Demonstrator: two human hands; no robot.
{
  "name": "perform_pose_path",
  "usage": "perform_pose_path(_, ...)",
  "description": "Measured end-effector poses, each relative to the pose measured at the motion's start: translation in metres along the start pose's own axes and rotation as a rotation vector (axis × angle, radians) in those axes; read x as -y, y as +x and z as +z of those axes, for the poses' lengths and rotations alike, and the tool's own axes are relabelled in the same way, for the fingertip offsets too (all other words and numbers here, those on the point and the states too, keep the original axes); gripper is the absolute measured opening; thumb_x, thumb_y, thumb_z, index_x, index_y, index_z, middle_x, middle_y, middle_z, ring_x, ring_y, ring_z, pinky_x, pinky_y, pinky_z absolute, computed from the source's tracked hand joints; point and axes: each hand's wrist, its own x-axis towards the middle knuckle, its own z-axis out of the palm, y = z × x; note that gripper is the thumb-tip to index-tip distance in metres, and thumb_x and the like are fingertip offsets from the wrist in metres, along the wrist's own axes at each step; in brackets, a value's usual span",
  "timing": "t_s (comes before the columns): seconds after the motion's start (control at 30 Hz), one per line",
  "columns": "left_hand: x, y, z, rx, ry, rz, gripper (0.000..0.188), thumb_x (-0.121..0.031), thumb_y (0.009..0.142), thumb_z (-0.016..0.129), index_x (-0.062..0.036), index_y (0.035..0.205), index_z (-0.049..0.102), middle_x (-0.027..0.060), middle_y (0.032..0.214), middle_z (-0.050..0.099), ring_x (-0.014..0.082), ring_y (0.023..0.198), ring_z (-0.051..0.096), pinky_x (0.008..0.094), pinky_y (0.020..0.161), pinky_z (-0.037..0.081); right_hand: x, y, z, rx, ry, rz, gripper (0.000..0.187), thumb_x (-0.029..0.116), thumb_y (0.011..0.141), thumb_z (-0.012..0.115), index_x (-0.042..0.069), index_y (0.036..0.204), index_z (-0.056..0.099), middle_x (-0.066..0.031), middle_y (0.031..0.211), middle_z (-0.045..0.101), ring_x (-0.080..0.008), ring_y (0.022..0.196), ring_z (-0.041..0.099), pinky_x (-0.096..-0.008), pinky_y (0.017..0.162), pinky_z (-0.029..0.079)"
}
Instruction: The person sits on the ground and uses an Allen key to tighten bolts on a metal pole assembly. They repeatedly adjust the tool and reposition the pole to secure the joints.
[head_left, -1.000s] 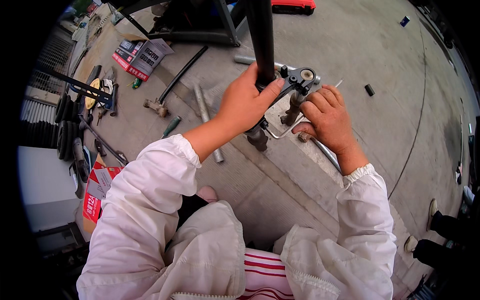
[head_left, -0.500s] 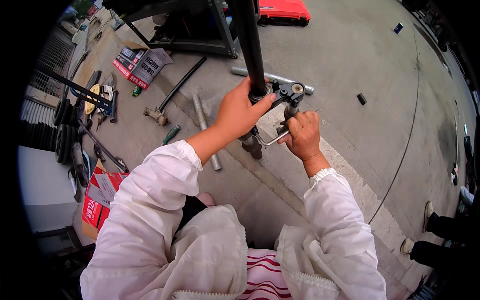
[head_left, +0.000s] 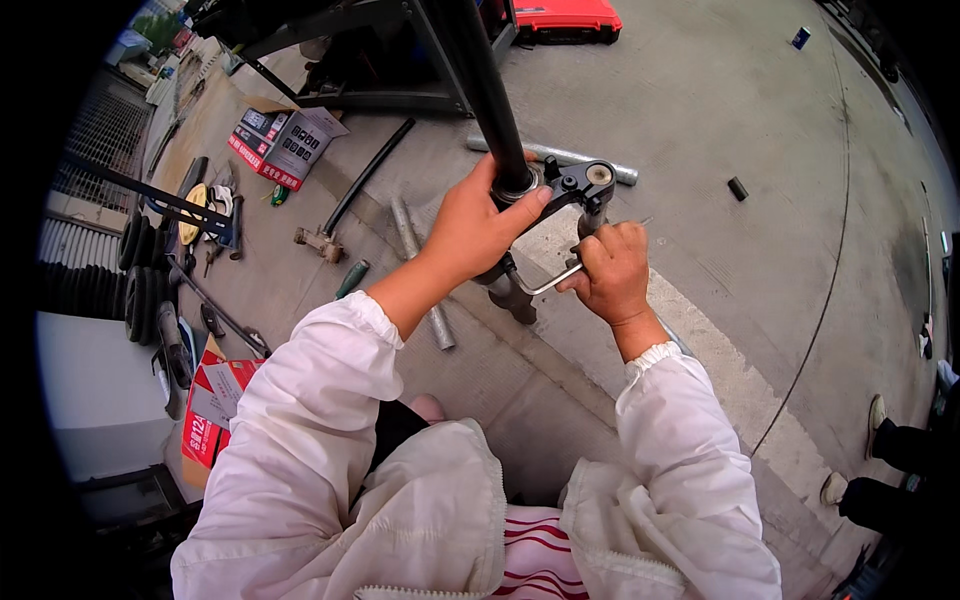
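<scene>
My left hand [head_left: 468, 228] is wrapped round the base of a long black tube [head_left: 488, 105], its thumb lying along a black fork clamp [head_left: 572, 182] with a round hole at its right end. Below the clamp, fork legs extend toward the ground, partly covered by my hands. My right hand [head_left: 614, 272] is closed on one end of a bent silver hex key [head_left: 546, 286]. The key's other end reaches the underside of the clamp near my left hand; whether it sits in a bolt is hard to see.
Silver pipes [head_left: 425, 275], a black bar with a metal end [head_left: 368, 178] and a green-handled screwdriver [head_left: 352, 277] lie on the concrete. Cardboard boxes [head_left: 285, 140] and tyres [head_left: 140, 300] are on the left. A workbench [head_left: 380, 100] and red case [head_left: 570, 20] stand ahead. Another person's legs [head_left: 880, 500] show right.
The view has shifted slightly, moving the ground objects to the right in the picture. My right hand and the key have moved only a little; both hands keep their holds.
</scene>
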Motion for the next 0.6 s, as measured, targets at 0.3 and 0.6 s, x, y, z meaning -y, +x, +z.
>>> perform_pose_path(0.3,0.013,0.009,-0.004,-0.016,-0.022,0.011,0.043,-0.022,0.096,0.073,-0.0048,0.132,0.058,0.0008,0.105,0.060,0.0081,0.094,0.055,0.0249,0.084,0.048,0.000,-0.012,0.036,-0.110,0.059,0.080,0.063,0.072,0.086,0.051,0.011,0.070,0.047,-0.0063,0.070,0.040,-0.0282,0.068,0.042,-0.0420,0.068,0.036)
perform_pose_path(0.6,0.004,0.010,-0.009,-0.018,0.049,-0.019,0.042,-0.026,0.095,0.073,-0.0054,0.130,0.058,0.0024,0.103,0.062,0.0108,0.095,0.057,0.0274,0.085,0.048,0.018,-0.018,0.031,-0.031,0.171,0.206,0.060,0.067,0.092,0.053,0.008,0.081,0.056,-0.0106,0.080,0.049,-0.0345,0.080,0.049,-0.0466,0.077,0.038)
